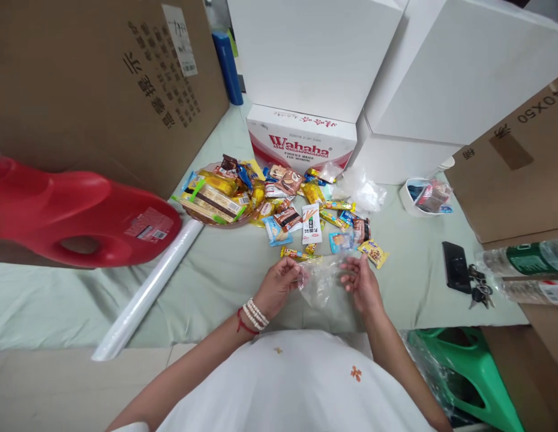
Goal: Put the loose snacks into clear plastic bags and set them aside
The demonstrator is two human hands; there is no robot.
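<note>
A clear plastic bag [321,283] hangs in front of me, just above the near side of the table. My left hand [279,282] pinches its left edge between thumb and fingers. At the bag's right side, my right hand [363,283] has its fingers apart and curved; whether they touch the film, I cannot tell. Just beyond the hands lie several wrapped snacks, among them a white packet [312,223], a light blue packet [341,242] and a yellow packet [373,253]. A plate [207,217] piled with more wrapped snacks sits to the left of them.
A Wahaha carton [303,141] and crumpled clear bags [362,189] stand behind the snacks. Leftward are a red jug [103,210] and a plastic-film roll [148,291]. To the right are a white container [416,204], a phone [456,267], keys [481,294] and bottles [526,261].
</note>
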